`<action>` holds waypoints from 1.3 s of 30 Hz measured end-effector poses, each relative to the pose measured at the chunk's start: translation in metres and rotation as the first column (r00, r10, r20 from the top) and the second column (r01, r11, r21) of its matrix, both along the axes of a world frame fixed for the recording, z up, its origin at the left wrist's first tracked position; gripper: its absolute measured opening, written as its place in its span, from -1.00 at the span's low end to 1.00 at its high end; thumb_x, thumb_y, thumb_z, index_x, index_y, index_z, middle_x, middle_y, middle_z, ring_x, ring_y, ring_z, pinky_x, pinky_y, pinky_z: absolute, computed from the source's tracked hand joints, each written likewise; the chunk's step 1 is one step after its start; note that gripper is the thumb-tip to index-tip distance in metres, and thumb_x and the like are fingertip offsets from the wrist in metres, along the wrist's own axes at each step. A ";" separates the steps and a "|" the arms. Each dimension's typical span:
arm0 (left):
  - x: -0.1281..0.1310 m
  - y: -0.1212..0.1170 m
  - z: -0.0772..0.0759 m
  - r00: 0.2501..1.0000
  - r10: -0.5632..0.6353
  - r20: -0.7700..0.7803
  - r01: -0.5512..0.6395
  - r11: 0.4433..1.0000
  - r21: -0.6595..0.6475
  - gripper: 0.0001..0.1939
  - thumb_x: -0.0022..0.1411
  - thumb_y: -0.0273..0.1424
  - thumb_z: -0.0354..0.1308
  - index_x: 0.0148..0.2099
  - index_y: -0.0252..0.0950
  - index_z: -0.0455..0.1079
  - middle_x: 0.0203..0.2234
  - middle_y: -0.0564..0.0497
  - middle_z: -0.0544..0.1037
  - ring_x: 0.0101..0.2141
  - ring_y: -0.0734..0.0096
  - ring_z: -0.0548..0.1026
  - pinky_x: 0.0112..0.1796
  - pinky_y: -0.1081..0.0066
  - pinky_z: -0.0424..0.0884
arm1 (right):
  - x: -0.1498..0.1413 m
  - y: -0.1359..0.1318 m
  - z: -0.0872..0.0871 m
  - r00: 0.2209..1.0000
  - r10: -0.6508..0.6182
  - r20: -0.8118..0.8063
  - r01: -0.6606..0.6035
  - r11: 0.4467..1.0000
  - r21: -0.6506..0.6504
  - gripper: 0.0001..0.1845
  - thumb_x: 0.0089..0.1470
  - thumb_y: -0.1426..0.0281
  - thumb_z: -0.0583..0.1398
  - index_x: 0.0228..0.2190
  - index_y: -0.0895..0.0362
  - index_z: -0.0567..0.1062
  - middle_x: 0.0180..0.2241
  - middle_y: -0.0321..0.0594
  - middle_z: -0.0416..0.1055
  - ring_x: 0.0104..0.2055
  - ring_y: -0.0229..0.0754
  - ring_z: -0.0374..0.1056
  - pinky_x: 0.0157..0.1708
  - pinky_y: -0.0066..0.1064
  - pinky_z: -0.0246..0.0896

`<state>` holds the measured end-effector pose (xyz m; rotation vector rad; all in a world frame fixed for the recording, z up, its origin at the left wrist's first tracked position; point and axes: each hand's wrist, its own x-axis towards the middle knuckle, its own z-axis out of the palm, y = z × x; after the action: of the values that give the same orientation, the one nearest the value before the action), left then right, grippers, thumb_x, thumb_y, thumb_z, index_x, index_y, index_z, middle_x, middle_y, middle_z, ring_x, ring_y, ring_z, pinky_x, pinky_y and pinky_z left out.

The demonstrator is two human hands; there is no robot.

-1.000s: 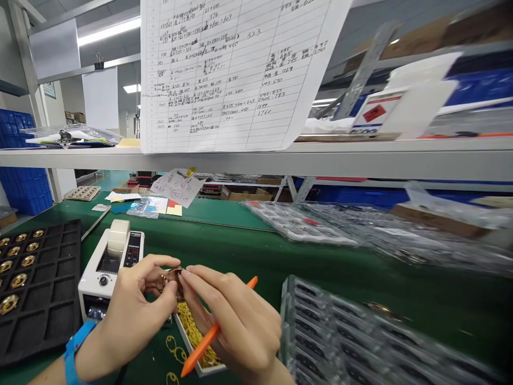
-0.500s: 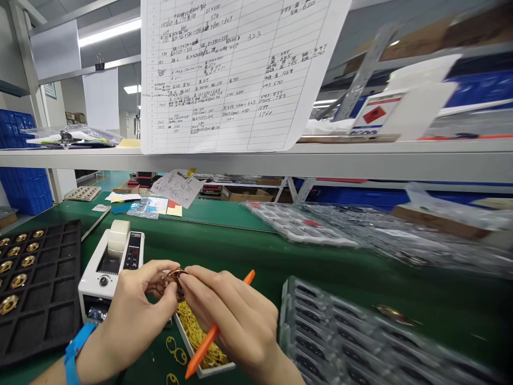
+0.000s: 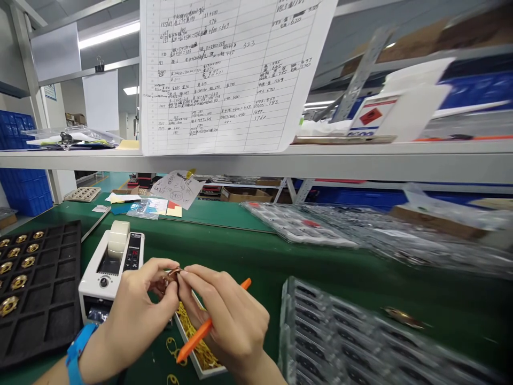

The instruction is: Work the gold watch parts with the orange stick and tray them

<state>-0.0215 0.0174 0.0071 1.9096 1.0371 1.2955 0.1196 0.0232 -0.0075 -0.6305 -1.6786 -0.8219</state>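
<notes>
My left hand [image 3: 134, 305] is closed, thumb and fingers pinching a small copper-coloured, ring-like metal part [image 3: 173, 274] mostly hidden by the fingers. The fingertips of my right hand [image 3: 232, 315] meet at the same part from the right. Tucked through the right hand, an orange pen-shaped tool [image 3: 195, 340] points down and left. Beneath the hands lies a white box [image 3: 206, 372] of yellow wire-like loops [image 3: 206, 353]. A few more yellow loops [image 3: 172, 347] rest on the green table beside it.
At left, a black compartment tray [image 3: 44, 315] carries several gold ring parts [image 3: 19, 282]. A white tape dispenser [image 3: 94, 283] stands behind my left hand. To the right are clear plastic trays [image 3: 320, 331] and a loose gold part [image 3: 403, 316]. A shelf edge [image 3: 240, 163] with a handwritten sheet [image 3: 236, 80] spans above.
My right hand has shifted slightly left, and the orange tool moved with it. The left hand keeps its pinch on the metal part, almost still.
</notes>
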 end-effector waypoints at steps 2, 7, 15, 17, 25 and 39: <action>-0.003 0.005 0.003 0.999 -0.012 0.042 0.014 0.998 -0.067 -0.88 0.15 -0.46 0.08 -0.22 -0.30 0.35 -0.52 0.07 0.51 -0.47 0.46 0.44 -0.44 0.51 0.33 | 0.003 -0.004 0.003 0.996 0.076 -0.056 -0.082 0.990 -0.112 -0.83 0.07 0.59 0.18 -0.27 0.14 0.39 -0.42 -0.14 0.48 -0.48 -0.21 0.38 -0.55 -0.42 0.27; -0.009 0.018 0.008 0.948 -0.128 0.291 0.202 0.949 -0.242 -0.90 0.09 -0.41 0.17 -0.36 -0.33 0.32 -0.52 0.07 0.44 -0.49 0.53 0.38 -0.46 0.55 0.29 | 0.017 -0.013 0.017 0.918 0.160 -0.362 -0.312 0.854 -0.416 -0.90 0.23 0.44 0.04 -0.30 0.07 0.35 -0.44 -0.26 0.37 -0.56 -0.31 0.26 -0.61 -0.50 0.21; -0.009 0.018 0.008 0.868 -0.286 0.405 0.418 0.862 -0.288 -0.76 0.06 -0.33 0.24 -0.26 -0.35 0.34 -0.56 0.09 0.39 -0.56 0.51 0.40 -0.53 0.51 0.35 | 0.019 -0.003 0.017 0.903 0.371 -0.218 -0.404 0.557 -0.725 -0.79 0.25 0.45 -0.02 -0.41 0.08 0.32 -0.48 -0.32 0.29 -0.52 -0.31 0.22 -0.56 -0.49 0.12; -0.009 0.017 0.009 0.872 -0.264 0.411 0.401 0.867 -0.295 -0.72 0.02 -0.36 0.27 -0.23 -0.34 0.32 -0.56 0.10 0.38 -0.59 0.56 0.35 -0.60 0.56 0.29 | 0.018 -0.004 0.016 0.898 0.390 -0.203 -0.407 0.561 -0.721 -0.80 0.25 0.46 -0.03 -0.40 0.07 0.30 -0.48 -0.33 0.28 -0.52 -0.31 0.20 -0.54 -0.49 0.09; -0.006 0.015 0.008 0.892 -0.238 0.384 0.343 0.910 -0.234 -0.86 0.01 -0.51 0.24 -0.31 -0.37 0.39 -0.51 0.07 0.45 -0.50 0.60 0.37 -0.47 0.61 0.30 | 0.012 -0.002 0.010 0.844 0.355 -0.402 -0.514 0.322 -0.795 -0.67 0.26 0.30 -0.07 -0.55 0.09 0.15 -0.56 -0.36 0.11 -0.53 -0.29 0.02 -0.53 -0.45 -0.06; -0.002 0.034 -0.021 0.953 0.290 -0.087 -0.086 0.535 0.841 -0.75 0.25 -0.65 -0.02 -0.10 -0.44 0.42 -0.48 -0.08 0.47 -0.45 0.40 0.40 -0.46 0.44 0.39 | -0.001 -0.006 0.008 0.574 0.007 -0.819 -0.818 -0.050 -0.574 -0.48 -0.02 -0.10 0.16 -0.57 0.12 0.32 -0.66 -0.44 -0.05 -0.60 -0.34 -0.19 -0.59 -0.45 -0.22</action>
<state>-0.0234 0.0512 -0.0138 2.7536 0.7811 1.9911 0.1189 0.0174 0.0005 -0.9354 -1.3815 1.2347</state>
